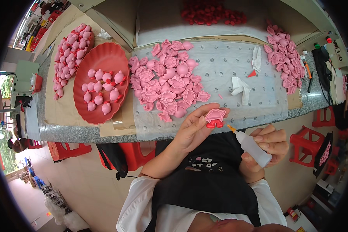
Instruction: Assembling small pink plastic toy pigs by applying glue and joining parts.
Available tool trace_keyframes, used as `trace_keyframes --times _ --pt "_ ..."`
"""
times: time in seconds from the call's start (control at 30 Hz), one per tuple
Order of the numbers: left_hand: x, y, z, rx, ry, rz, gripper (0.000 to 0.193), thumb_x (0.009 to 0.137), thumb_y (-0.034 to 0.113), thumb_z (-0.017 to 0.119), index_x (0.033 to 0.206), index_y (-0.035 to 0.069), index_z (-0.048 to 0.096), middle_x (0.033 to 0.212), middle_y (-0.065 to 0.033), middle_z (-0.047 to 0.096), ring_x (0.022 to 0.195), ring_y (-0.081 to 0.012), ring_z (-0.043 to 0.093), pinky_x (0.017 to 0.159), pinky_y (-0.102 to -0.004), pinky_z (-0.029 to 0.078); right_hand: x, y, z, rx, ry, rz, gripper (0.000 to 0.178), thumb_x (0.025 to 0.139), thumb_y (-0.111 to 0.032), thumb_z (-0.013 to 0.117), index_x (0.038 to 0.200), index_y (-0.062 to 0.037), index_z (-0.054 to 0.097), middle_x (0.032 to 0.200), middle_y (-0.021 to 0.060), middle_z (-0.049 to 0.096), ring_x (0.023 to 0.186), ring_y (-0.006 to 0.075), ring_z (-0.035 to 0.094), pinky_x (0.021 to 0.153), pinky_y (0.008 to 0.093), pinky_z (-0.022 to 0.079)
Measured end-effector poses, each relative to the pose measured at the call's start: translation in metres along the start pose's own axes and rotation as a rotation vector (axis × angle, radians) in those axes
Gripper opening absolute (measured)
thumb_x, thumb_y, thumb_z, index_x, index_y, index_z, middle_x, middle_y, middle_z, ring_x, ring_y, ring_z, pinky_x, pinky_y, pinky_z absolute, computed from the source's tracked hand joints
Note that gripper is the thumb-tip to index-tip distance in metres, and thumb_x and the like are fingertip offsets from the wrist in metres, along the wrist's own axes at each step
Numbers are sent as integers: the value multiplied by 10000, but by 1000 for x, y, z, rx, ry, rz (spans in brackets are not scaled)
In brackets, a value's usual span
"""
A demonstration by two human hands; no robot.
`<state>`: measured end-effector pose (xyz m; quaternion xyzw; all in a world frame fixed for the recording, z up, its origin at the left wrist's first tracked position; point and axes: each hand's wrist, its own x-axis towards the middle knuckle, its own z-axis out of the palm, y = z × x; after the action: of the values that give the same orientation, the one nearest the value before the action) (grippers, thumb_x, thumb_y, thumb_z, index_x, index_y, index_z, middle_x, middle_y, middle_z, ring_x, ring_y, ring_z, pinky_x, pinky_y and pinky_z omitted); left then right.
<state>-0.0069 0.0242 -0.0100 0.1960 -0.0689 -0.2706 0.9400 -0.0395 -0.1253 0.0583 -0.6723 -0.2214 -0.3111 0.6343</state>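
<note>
Between the thumb and fingers of my left hand [193, 129] is a small pink figure half [215, 115] with red feet, its hollow side facing me. My right hand [268, 145] grips a translucent white squeeze bottle [253, 149]. The bottle's thin orange tip [231, 128] points at the figure half, close to its red feet; I cannot tell whether they touch. Both hands are over the near edge of the table. Beyond my left hand lies a heap of pink hollow shells [168, 79] on a white printed sheet [220, 50].
A red scalloped tray [81, 106] at the left holds several round pink figures. More figures form a pile [69, 58] behind it. Pink shells [284, 58] are heaped at the far right. Crumpled white tissue [241, 89] lies mid-table. Red parts [212, 13] sit inside the cabinet; red stools [307, 145] stand nearby.
</note>
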Motion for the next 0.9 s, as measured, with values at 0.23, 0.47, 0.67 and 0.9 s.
trace_keyframes --times 0.23,0.47,0.67,0.9 --pt "-1 1 0 20 16 -9 436 772 236 533 1142 49 398 1106 -178 460 1075 -260 407 886 -392 325 -2 -3 4 72 -54 46 495 453 6 770 844 -57 472 817 80 470 614 161 479 493 243 444" --pt "-1 1 -1 28 7 -7 445 770 239 536 1145 46 392 1107 -183 457 1072 -262 410 891 -391 324 -2 0 7 47 -88 56 492 442 15 768 850 -50 502 822 80 482 627 166 493 492 242 443" --pt "-2 2 -2 25 28 -5 449 770 241 536 1146 43 389 1109 -186 453 1070 -258 411 894 -387 321 -3 0 6 56 -82 53 499 442 8 772 853 -54 495 817 78 477 622 160 488 498 242 449" --pt "-1 3 0 39 8 -11 446 777 245 526 1144 35 387 1114 -185 447 1079 -254 405 903 -389 310 -2 1 15 -41 23 16 430 529 -142 762 778 -76 417 723 45 443 553 111 434 451 194 411"
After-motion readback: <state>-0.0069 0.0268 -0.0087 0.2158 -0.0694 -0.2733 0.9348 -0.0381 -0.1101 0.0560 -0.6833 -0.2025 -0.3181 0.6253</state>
